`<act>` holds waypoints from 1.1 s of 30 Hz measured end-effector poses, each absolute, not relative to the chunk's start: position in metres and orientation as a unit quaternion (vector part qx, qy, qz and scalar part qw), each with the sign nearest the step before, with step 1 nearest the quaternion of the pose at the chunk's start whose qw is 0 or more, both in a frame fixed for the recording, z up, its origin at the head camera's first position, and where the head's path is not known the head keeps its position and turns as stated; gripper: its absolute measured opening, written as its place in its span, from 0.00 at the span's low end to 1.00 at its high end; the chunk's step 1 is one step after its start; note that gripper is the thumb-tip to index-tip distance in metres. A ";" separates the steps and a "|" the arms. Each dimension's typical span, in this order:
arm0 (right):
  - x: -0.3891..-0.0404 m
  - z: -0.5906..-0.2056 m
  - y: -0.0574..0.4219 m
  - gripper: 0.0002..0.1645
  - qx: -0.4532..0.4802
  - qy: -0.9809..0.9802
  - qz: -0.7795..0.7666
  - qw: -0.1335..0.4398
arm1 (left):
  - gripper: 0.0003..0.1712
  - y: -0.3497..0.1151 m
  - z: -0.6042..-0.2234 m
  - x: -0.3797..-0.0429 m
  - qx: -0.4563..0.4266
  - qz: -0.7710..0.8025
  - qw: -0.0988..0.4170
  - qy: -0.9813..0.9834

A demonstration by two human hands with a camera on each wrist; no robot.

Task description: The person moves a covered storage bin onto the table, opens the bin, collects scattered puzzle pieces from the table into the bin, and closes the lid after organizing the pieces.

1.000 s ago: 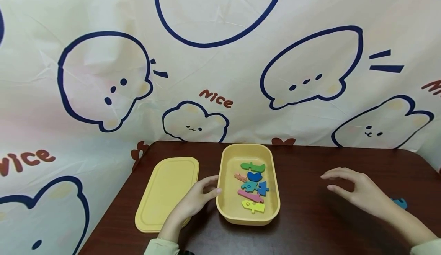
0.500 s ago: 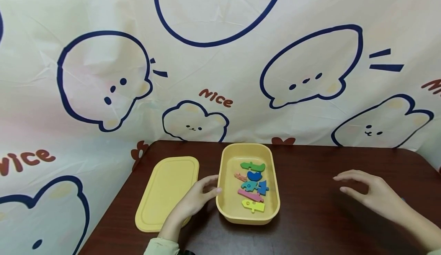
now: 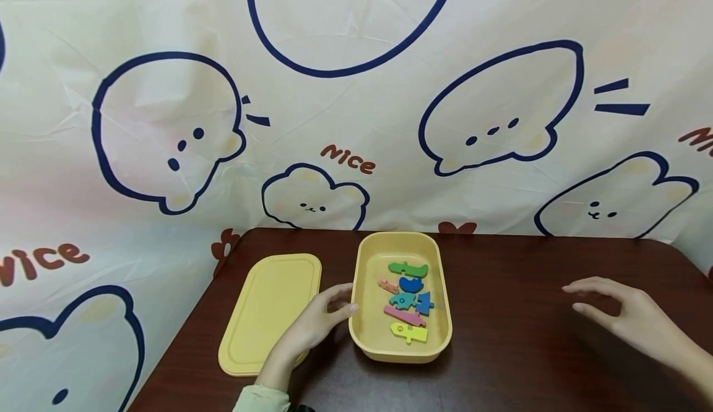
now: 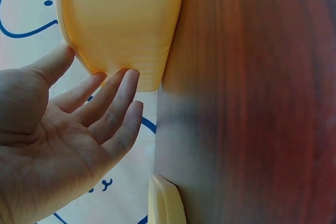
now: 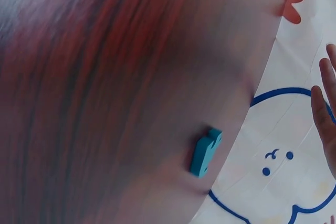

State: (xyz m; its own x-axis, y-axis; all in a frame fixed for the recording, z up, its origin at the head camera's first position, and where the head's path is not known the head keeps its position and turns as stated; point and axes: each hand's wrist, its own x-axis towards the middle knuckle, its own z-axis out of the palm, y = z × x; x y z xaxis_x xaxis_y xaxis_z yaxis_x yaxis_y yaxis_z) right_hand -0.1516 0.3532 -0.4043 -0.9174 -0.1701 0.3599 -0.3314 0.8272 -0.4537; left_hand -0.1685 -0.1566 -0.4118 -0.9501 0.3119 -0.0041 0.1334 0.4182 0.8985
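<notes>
A yellow plastic box stands on the table with several colourful puzzle-like pieces in it: a green piece, a pink piece, a yellow piece, a teal fish-shaped piece and others. My left hand is at the box's left side, thumb at the rim and loosely extended fingertips by the outer wall in the left wrist view. Over the table's right side, my right hand holds nothing, fingers relaxed. Near it in the right wrist view lies a teal piece; the right arm hides it in the head view.
A flat yellow lid lies on the dark wooden table, left of the box and partly behind the left forearm. A printed cloth with bear drawings hangs along the table's back edge.
My right hand has moved rightward, away from the box, and its arm now covers the teal piece that showed earlier. The left hand and the box stay put.
</notes>
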 end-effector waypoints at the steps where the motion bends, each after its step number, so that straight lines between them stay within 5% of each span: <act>1: -0.151 -0.405 0.355 0.18 0.126 -0.945 0.259 0.152 | 0.27 -0.156 -0.412 -0.168 0.133 0.526 0.086 0.836; 33: -0.145 -0.440 0.420 0.25 0.080 -0.952 0.207 0.211 | 0.28 -0.157 -0.414 -0.169 0.132 0.532 0.094 0.831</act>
State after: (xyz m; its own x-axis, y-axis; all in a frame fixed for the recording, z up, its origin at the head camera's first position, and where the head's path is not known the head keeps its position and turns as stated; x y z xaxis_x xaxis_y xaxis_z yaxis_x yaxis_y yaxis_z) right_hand -0.1454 0.4196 -0.4396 -0.8978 -0.0652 0.4355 -0.2406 0.9010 -0.3610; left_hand -0.1695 -0.1565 -0.4137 -0.9473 0.3199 -0.0157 0.1196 0.3990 0.9091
